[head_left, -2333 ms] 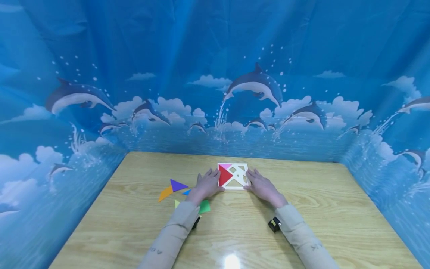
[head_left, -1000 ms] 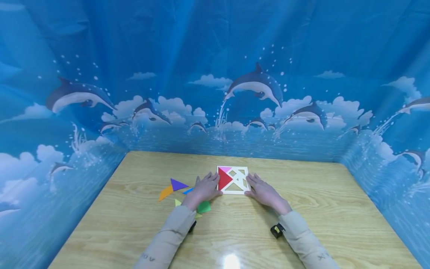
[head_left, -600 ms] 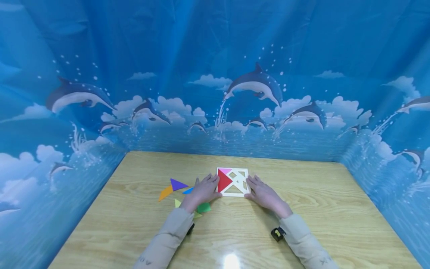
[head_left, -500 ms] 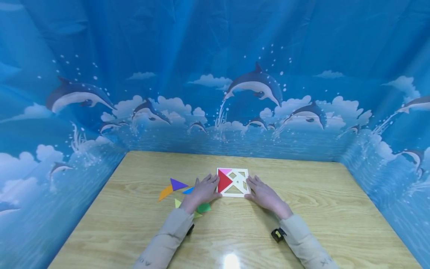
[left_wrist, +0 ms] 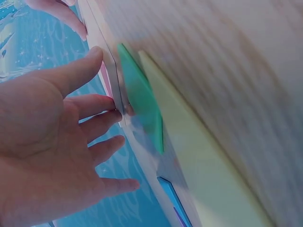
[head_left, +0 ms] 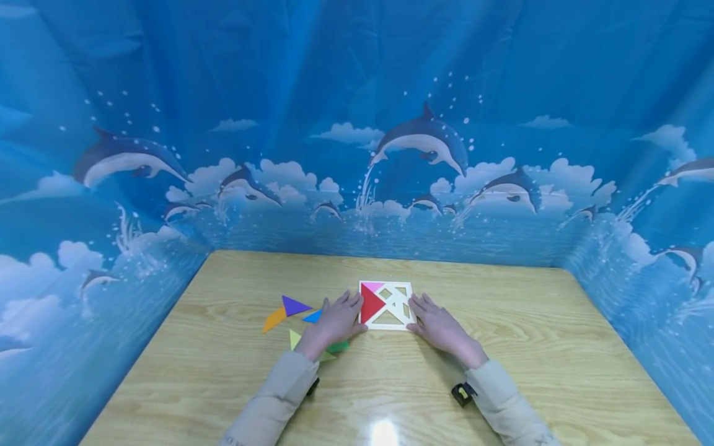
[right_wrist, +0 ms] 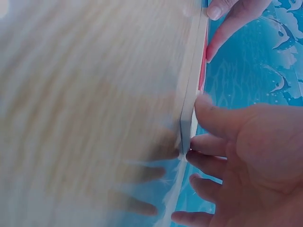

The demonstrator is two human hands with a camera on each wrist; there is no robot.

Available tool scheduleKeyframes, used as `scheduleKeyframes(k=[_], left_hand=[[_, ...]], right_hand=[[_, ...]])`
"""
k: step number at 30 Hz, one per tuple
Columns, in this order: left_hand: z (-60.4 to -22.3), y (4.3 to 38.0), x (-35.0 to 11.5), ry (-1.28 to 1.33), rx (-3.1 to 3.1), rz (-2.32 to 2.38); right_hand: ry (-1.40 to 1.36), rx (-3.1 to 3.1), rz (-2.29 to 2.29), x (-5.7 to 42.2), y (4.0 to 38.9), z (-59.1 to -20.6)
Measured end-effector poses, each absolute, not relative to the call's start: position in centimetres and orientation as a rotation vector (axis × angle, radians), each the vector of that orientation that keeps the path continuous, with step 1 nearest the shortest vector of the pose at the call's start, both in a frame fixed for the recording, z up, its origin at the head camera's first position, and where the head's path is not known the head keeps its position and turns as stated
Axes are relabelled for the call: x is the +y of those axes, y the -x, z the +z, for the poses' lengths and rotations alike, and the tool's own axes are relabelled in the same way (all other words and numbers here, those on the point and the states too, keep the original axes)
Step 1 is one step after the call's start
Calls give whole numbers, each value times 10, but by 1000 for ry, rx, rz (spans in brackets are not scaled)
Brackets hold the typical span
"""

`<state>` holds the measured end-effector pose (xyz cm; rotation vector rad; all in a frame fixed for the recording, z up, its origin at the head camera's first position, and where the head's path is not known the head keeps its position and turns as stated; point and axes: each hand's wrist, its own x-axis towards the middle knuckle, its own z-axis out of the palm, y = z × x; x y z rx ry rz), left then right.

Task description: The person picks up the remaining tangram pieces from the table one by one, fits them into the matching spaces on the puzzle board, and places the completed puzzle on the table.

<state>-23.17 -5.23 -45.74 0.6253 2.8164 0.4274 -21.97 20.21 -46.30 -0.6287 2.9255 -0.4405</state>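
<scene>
A white tangram tray [head_left: 397, 303] lies flat on the table, a red triangle [head_left: 370, 303] and a pink piece [head_left: 372, 285] set in its left part. Its other cutouts show the wood beneath. My left hand [head_left: 337, 319] touches the tray's left side with extended fingers, the thumb at the near left corner. Opposite it, my right hand [head_left: 443, 322] rests against the right side, thumb at the near right corner. Under the left wrist are a green piece [left_wrist: 142, 97] and a pale yellow one [left_wrist: 199, 142], partly hidden in the head view.
Left of the left hand lie a purple triangle [head_left: 295, 306], an orange piece [head_left: 274, 320] and a blue piece [head_left: 313, 316]. The wooden table [head_left: 530, 347] meets a blue dolphin-print curtain [head_left: 357, 235] at its back and sides.
Both hands have slid the tray a little toward me across the table, most of it in the earlier part. The loose pieces on the left stay where they were.
</scene>
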Motion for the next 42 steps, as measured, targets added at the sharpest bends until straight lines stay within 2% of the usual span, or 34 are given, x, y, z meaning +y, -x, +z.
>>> scheduleKeyframes(k=[42], left_hand=[[-456, 197, -60, -704, 2845, 361]], right_hand=[[620, 2881, -404, 204, 182, -456]])
